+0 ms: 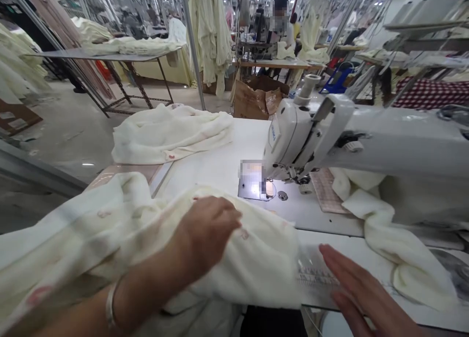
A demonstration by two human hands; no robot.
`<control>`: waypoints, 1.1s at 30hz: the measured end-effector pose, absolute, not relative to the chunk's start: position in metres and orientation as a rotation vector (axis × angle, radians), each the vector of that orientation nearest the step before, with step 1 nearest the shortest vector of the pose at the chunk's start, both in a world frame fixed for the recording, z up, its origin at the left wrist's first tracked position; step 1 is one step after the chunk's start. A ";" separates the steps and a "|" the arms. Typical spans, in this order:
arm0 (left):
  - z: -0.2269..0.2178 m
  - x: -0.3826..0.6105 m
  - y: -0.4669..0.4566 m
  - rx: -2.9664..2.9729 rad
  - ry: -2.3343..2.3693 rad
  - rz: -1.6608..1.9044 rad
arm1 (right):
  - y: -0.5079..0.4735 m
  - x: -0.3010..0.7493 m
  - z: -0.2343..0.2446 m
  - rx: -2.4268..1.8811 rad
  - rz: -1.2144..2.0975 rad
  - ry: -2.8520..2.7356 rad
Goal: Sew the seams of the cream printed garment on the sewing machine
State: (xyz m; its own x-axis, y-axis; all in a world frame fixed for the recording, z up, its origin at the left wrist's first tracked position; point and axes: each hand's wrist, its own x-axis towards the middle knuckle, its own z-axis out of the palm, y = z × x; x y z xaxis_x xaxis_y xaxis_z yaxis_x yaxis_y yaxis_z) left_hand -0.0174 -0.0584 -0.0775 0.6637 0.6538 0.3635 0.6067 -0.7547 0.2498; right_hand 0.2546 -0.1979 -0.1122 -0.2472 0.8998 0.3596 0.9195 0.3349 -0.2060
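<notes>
Cream fabric with small reddish prints spreads over the front of the sewing table and hangs toward me. My left hand, with a bangle at the wrist, is closed on this fabric, its fingers curled and slightly blurred. To the right, my right hand is open with fingers stretched out, apart from the cloth and holding nothing. Beside its fingertips a clear ruler lies on the table edge, partly under the fabric. The white sewing machine stands beyond, its lit metal needle plate uncovered by cloth.
Another folded cream piece lies at the table's back left. A twisted cream strip rests under the machine arm at right. Behind are a cardboard box, a side table with stacked cloth, and a person at another machine.
</notes>
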 end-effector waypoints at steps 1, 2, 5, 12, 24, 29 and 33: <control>-0.079 -0.008 -0.071 2.773 0.948 0.656 | -0.186 0.250 -0.109 -1.605 -0.046 -2.144; -0.083 0.000 -0.083 2.798 0.840 0.615 | -0.173 0.245 -0.107 -1.605 -0.023 -2.108; -0.106 0.014 -0.114 2.909 0.621 0.524 | -0.135 0.229 -0.109 -1.628 0.024 -2.103; -0.109 -0.001 -0.111 2.736 0.753 0.575 | -0.124 0.214 -0.104 -1.575 0.788 -1.870; -0.078 0.016 -0.085 2.655 0.808 0.307 | -0.137 0.197 -0.091 -1.534 1.334 -1.057; -0.080 0.014 -0.085 2.410 0.778 0.324 | -0.137 0.197 -0.093 -1.530 1.273 -1.040; -0.083 0.016 -0.084 2.304 0.747 0.363 | -0.137 0.195 -0.096 -1.503 1.320 -1.006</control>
State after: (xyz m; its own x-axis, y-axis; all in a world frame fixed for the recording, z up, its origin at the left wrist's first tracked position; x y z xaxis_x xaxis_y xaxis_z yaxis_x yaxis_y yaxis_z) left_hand 0.0155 -0.0839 -0.0831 0.7963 0.6027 0.0523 0.4134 -0.6053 0.6802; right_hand 0.1950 -0.1372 -0.0959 0.1102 0.9510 -0.2889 0.0257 -0.2933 -0.9557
